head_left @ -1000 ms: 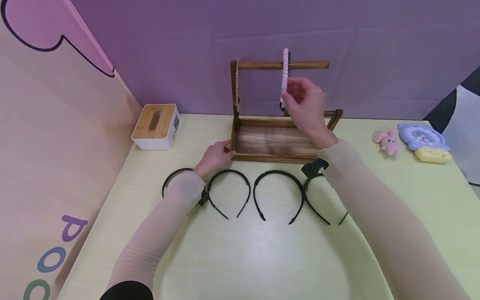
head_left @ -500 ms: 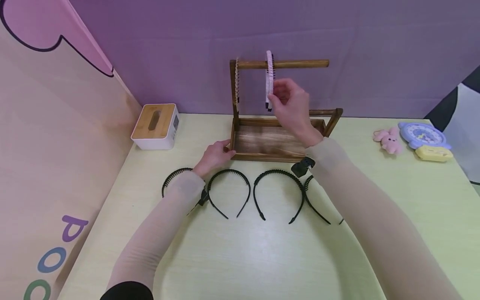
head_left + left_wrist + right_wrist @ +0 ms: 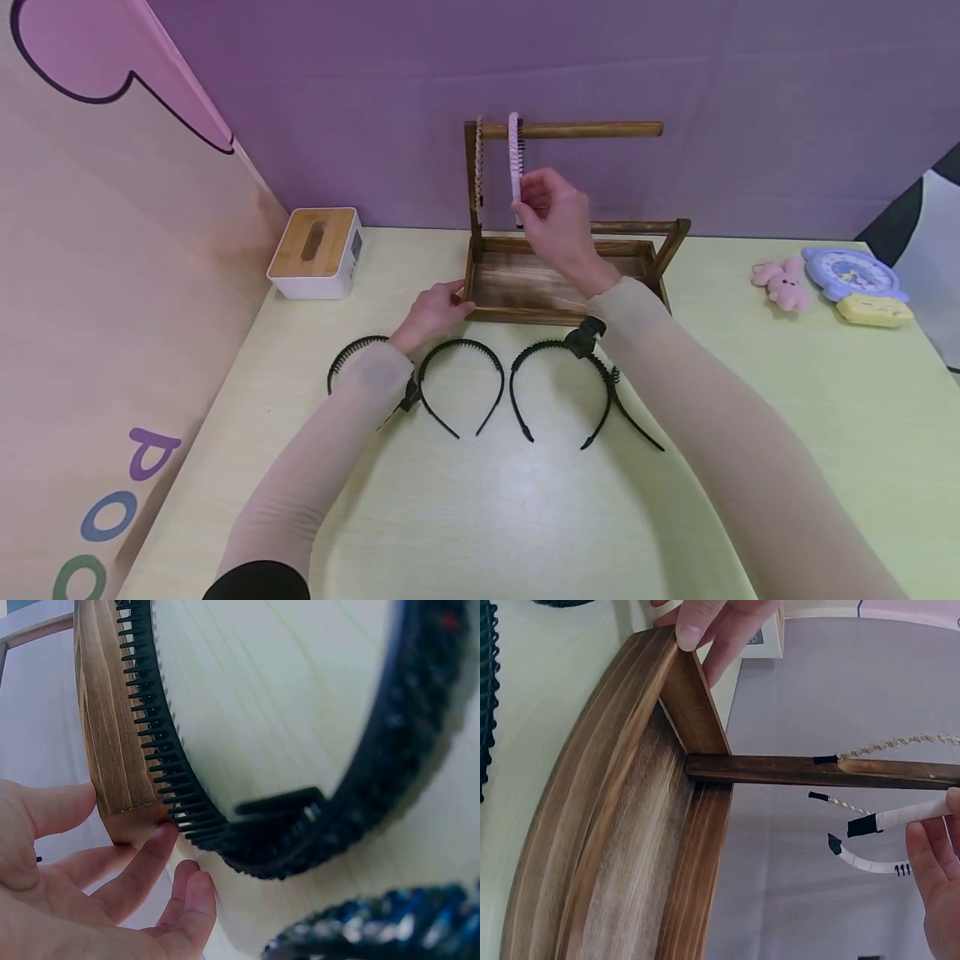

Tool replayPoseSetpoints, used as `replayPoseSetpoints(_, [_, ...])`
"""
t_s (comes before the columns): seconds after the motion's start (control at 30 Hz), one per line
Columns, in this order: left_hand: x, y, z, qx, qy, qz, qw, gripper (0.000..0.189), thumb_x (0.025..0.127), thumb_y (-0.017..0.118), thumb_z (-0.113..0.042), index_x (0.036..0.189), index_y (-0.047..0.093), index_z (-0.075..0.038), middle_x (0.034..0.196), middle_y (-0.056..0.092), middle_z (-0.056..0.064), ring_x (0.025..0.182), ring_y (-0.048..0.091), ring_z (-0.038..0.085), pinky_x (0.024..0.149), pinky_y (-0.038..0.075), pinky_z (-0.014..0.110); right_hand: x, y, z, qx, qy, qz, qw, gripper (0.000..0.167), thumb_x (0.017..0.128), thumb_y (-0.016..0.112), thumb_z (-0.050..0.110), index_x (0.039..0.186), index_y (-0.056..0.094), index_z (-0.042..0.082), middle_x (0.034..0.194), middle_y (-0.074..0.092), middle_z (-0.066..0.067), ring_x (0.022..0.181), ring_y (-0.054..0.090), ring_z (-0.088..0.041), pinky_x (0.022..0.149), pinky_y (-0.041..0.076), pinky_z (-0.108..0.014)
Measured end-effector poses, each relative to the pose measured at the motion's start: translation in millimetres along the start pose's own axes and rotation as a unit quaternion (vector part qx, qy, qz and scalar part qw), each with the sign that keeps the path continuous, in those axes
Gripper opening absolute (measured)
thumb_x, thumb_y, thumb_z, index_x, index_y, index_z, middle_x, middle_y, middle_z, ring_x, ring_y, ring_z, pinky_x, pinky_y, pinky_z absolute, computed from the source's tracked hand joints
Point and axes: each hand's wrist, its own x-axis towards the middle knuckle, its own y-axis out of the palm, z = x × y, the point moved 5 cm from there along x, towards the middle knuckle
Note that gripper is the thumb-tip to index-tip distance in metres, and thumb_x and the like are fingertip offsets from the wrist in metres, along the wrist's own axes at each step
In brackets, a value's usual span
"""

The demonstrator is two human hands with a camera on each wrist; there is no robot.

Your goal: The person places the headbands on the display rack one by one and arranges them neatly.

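Observation:
My right hand [image 3: 558,223] pinches a pale lilac headband [image 3: 515,154] with black teeth near its lower ends. The headband straddles the top rod [image 3: 592,130] of a wooden rack, left of the rod's middle. A twisted beige headband [image 3: 478,171] hangs at the rod's left end, by the upright post. In the right wrist view the white headband [image 3: 911,814] shows black end caps. My left hand [image 3: 431,317] grips the front left corner of the rack's wooden tray [image 3: 525,316], thumb on one side and fingers on the other in the left wrist view.
Several black toothed headbands [image 3: 460,342] lie in a row in front of the rack, partly under both forearms. A tissue box [image 3: 311,250] stands at the left. A pink plush toy [image 3: 783,285], a blue item [image 3: 855,273] and a yellow one [image 3: 873,311] lie at the right.
My right hand has slid the lilac headband leftward along the rod, closer to the beige one. The left hand has stayed at the tray corner.

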Motion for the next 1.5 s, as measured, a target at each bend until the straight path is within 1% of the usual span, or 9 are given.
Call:
replayPoseSetpoints(0.13, [-0.7, 0.2, -1.2, 0.003, -0.001, -0.001, 1.0000, 0.056, 0.097, 0.057, -0.024, 0.147, 0.037, -0.008, 0.114, 0.062, 0.011, 0.099, 0.058, 0.024, 0.088, 0.044, 0.038, -0.4, 4.8, 0.0, 0.008, 0.009, 0.005, 0.9999, 0.020, 0.089, 0.066, 0.001, 0.107, 0.060, 0.000, 0.095, 0.065, -0.008, 0.084, 0.062, -0.013, 0.075, 0.051, -0.025])
replayPoseSetpoints(0.37, [-1.9, 0.5, -2.4, 0.008, -0.006, -0.001, 0.9999, 0.056, 0.097, 0.056, -0.026, 0.147, 0.037, -0.009, 0.113, 0.062, 0.010, 0.098, 0.058, 0.022, 0.088, 0.044, 0.036, -1.3, 9.3, 0.6, 0.009, 0.012, 0.015, 0.9998, 0.020, 0.090, 0.064, 0.002, 0.109, 0.058, 0.002, 0.096, 0.064, -0.006, 0.085, 0.061, -0.009, 0.076, 0.050, -0.023])
replayPoseSetpoints(0.7, [-2.6, 0.1, -1.1, -0.002, -0.007, -0.003, 1.0000, 0.056, 0.097, 0.057, -0.025, 0.147, 0.037, -0.009, 0.113, 0.062, 0.011, 0.097, 0.058, 0.022, 0.087, 0.045, 0.037, -0.7, 14.8, -6.4, -0.010, 0.048, 0.041, 0.9980, 0.018, 0.092, 0.062, 0.004, 0.109, 0.056, 0.002, 0.100, 0.063, -0.007, 0.090, 0.061, -0.014, 0.080, 0.050, -0.025])
replayPoseSetpoints(0.9, [-1.6, 0.8, -0.4, -0.004, -0.005, -0.003, 1.0000, 0.056, 0.097, 0.057, -0.025, 0.147, 0.037, -0.010, 0.112, 0.063, 0.010, 0.094, 0.059, 0.021, 0.085, 0.046, 0.036, 1.0, 15.3, -9.3, -0.017, 0.061, 0.046, 0.9969, 0.018, 0.092, 0.063, 0.005, 0.108, 0.057, 0.002, 0.100, 0.064, -0.007, 0.091, 0.061, -0.014, 0.081, 0.049, -0.024])
replayPoseSetpoints(1.13, [1.4, 3.4, 0.0, -0.002, -0.008, 0.003, 1.0000, 0.056, 0.097, 0.057, -0.026, 0.147, 0.037, -0.011, 0.118, 0.062, 0.010, 0.108, 0.056, 0.025, 0.094, 0.042, 0.039, 2.5, 13.6, -13.1, -0.015, 0.060, 0.046, 0.9970, 0.020, 0.090, 0.065, 0.003, 0.108, 0.058, 0.001, 0.101, 0.064, -0.008, 0.092, 0.061, -0.015, 0.079, 0.049, -0.022])
replayPoseSetpoints(1.37, [2.2, 5.2, -2.3, 0.004, -0.004, 0.001, 1.0000, 0.056, 0.097, 0.057, -0.026, 0.147, 0.038, -0.011, 0.117, 0.062, 0.009, 0.108, 0.056, 0.024, 0.093, 0.042, 0.038, 0.9, 11.9, -15.9, -0.014, 0.072, 0.053, 0.9959, 0.023, 0.089, 0.067, 0.007, 0.110, 0.056, 0.004, 0.101, 0.063, -0.006, 0.092, 0.060, -0.012, 0.079, 0.049, -0.020])
replayPoseSetpoints(1.5, [2.5, 5.3, -2.4, 0.004, -0.001, 0.003, 1.0000, 0.056, 0.097, 0.056, -0.026, 0.147, 0.037, -0.010, 0.116, 0.062, 0.009, 0.106, 0.057, 0.024, 0.092, 0.043, 0.038, 0.2, 9.9, -15.4, -0.012, 0.076, 0.054, 0.9956, 0.029, 0.088, 0.069, 0.009, 0.114, 0.055, 0.005, 0.102, 0.063, -0.006, 0.091, 0.060, -0.011, 0.079, 0.049, -0.020])
